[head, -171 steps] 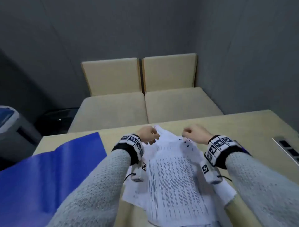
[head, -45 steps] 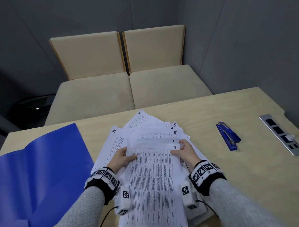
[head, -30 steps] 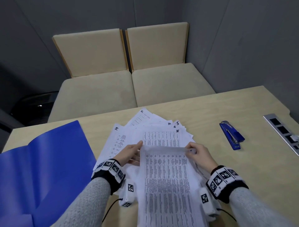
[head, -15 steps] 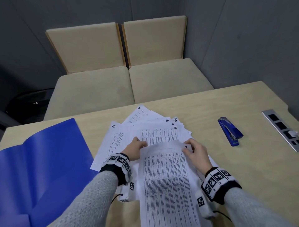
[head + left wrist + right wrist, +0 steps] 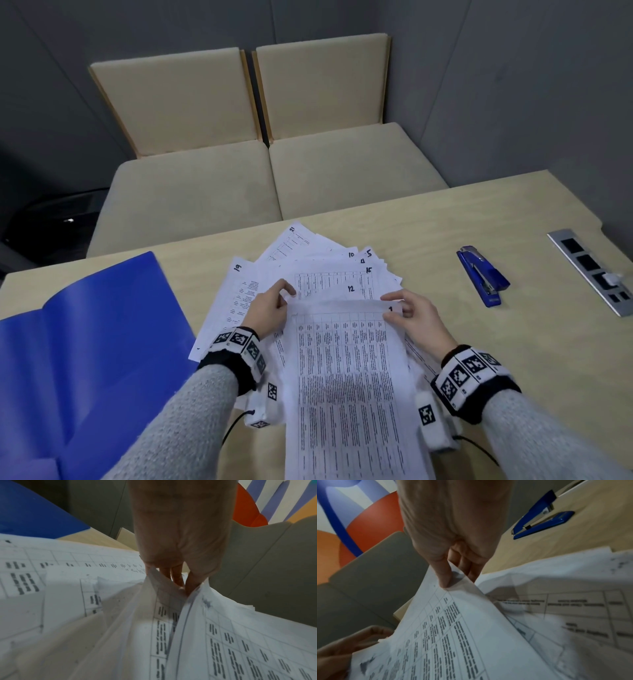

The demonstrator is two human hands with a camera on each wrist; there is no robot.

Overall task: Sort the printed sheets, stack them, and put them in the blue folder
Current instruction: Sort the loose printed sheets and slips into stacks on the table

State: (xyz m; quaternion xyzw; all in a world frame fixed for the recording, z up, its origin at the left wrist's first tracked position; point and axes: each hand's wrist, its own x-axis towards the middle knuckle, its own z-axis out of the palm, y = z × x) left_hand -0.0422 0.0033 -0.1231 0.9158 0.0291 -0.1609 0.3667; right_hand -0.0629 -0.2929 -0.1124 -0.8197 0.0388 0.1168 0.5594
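Left hand (image 5: 269, 310) and right hand (image 5: 419, 317) each pinch a top corner of one printed sheet (image 5: 346, 377) at frame centre, its lower edge cut off. Fanned sheets (image 5: 329, 265) lie partly hidden beneath. Blue folder (image 5: 92, 342) lies open at left on the counter (image 5: 513, 212).

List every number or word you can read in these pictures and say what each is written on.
"21": corner of the farthest fanned sheet.
"19": corner of the leftmost sheet.
"10", "5", "15": corners of sheets at the fan's right.
"12": sheet just beyond the hands.
"1": corner of the held sheet.
Printed table text: too small to read.
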